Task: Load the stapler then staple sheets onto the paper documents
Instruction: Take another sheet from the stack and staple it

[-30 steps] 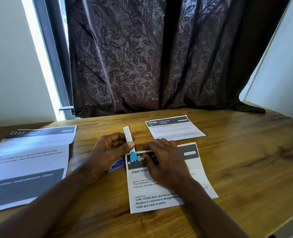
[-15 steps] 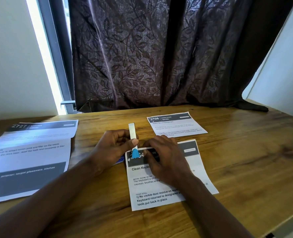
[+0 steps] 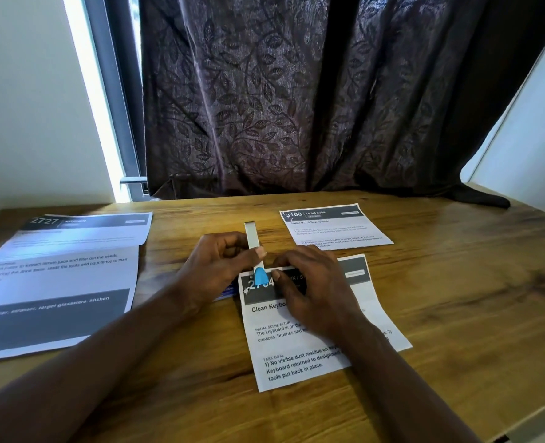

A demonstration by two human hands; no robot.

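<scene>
Both hands meet at the top-left corner of the Clean Keyboard sheet [image 3: 296, 366], which lies flat on the wooden worktop [image 3: 456, 298]. The left hand [image 3: 220, 270] grips the slim white stapler [image 3: 252, 241], thumb across its side and fingers curled behind. The stapler's far end points away from the person, and its blue nose [image 3: 260, 276] is down on the sheet's dark header. The right hand [image 3: 315, 292] lies over the header with bent fingers, wrist low. I cannot tell whether it only presses the paper down or pinches the top edge.

Judging from this, the main risk is the right fingertips, which sit just beside the blue nose and could get nipped by a firm squeeze. The stapler is also tilted, so a staple might go in crooked or buckle. If the right hand eases off, the corner could slide out. Whether a second sheet lies beneath is hidden. A small blue box [image 3: 227, 290], perhaps staples, peeks from under the left hand.
</scene>
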